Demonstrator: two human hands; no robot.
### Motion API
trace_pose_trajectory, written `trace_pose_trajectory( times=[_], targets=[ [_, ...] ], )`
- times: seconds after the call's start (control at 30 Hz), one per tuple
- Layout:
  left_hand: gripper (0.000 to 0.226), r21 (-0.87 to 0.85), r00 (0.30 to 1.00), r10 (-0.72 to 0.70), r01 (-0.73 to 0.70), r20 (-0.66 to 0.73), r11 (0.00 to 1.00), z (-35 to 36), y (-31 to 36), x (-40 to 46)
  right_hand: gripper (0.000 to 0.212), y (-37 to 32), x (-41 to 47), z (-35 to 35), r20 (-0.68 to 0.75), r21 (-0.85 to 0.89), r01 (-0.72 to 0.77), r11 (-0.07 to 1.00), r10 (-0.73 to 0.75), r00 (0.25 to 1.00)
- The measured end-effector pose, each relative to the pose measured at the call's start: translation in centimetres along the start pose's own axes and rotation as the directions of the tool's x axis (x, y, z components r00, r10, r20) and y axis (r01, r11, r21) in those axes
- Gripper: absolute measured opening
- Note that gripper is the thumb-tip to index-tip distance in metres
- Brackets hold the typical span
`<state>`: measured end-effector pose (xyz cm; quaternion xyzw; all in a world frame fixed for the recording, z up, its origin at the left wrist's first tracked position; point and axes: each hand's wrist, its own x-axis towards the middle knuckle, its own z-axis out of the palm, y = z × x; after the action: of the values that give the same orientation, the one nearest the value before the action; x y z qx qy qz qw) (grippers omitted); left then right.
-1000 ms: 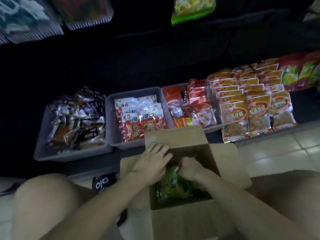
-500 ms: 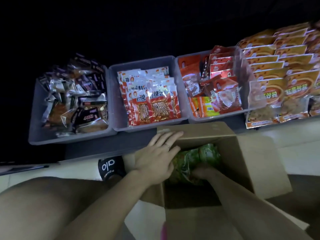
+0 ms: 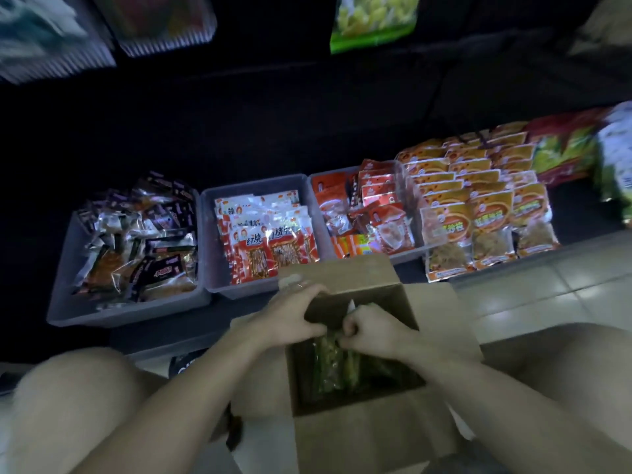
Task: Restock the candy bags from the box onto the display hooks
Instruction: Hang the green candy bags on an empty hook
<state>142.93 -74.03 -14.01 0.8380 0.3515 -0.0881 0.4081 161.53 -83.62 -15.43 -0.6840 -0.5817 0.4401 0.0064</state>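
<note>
1. Both hands are down at the open cardboard box point(image 3: 345, 439), which sits on the floor between the person's knees. Left hand point(image 3: 290, 321) has its fingers curled over the far-left rim of the box, so I'd call it gripping the cardboard to steady it. Right hand point(image 3: 371, 331) is bunched up with fingers curled in, pinching the top edge of the green candy bags point(image 3: 337, 367) inside.

2. Those bags stand on edge in the box, packed together, long axis running near-to-far, tops pointing up at the hands. They sit right under the right hand, touching it, and just right of the left hand. So the right hand is the closer one, and my guess is it does the pulling while the left keeps the box from lifting along.

3. Can't tell how many bags are in the pinch, it's dark and a bit blurry in there.

4. Where they need to go: a matching green bag point(image 3: 374, 20) hangs way up at the far top, well apart from the box. The hooks themselves are lost in the dark.

5. Between box and display, a low shelf holds grey bins point(image 3: 260, 289) of red and dark snack packs, plus rows of orange packs point(image 3: 478, 206) to the right. Any lift has to clear those.
</note>
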Motion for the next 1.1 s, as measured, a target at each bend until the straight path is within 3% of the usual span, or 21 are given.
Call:
trace_pose_trajectory(
  times=[0.17,0.33,0.47,0.53,0.63,0.73,0.87,0.97,1.1],
  targets=[
    [0.089,-0.275,0.999,0.017,-0.029,-0.046,0.961,-3.6,5.0,-1.4,0.034,-3.3,-7.2,-7.8,-0.176,0.130,0.206,0.970,-0.181,0.967],
    [0.045,-0.547,0.978,0.095,-0.183,-0.186,0.817,-7.3,10.6,-2.8,0.038,-7.7,-13.7,-15.7,-0.284,0.227,0.411,0.883,-0.344,0.895],
    [0.027,-0.600,0.930,0.097,-0.306,-0.354,0.739,-10.6,14.0,-4.1,0.028,-9.1,-16.7,-20.7,-0.394,0.316,0.506,0.802,-0.374,0.839],
    [0.019,-0.572,0.894,0.080,-0.349,-0.442,0.742,-12.1,15.4,-4.6,0.023,-9.2,-17.8,-22.5,-0.479,0.406,0.550,0.729,-0.343,0.808],
    [0.009,-0.565,0.833,0.054,-0.420,-0.551,0.710,-13.8,17.1,-5.1,0.059,-8.3,-18.2,-24.1,-0.575,0.589,0.575,0.568,-0.206,0.792],
    [0.011,-0.571,0.784,0.037,-0.483,-0.620,0.663,-15.4,18.5,-5.5,0.047,-7.6,-17.1,-24.3,-0.637,0.663,0.607,0.439,-0.096,0.765],
    [0.014,-0.549,0.727,0.009,-0.527,-0.687,0.649,-17.3,20.3,-5.4,0.027,-7.8,-15.6,-23.8,-0.651,0.630,0.591,0.504,-0.071,0.756],
    [0.015,-0.533,0.704,0.010,-0.547,-0.710,0.645,-18.7,21.7,-4.8,0.021,-9.1,-15.1,-24.8,-0.728,0.588,0.641,0.493,-0.023,0.685],
    [0.013,-0.530,0.691,0.015,-0.569,-0.723,0.629,-20.8,23.9,-3.8,0.038,-10.7,-14.6,-27.6,-0.794,0.574,0.695,0.434,0.087,0.601]
  ],
)
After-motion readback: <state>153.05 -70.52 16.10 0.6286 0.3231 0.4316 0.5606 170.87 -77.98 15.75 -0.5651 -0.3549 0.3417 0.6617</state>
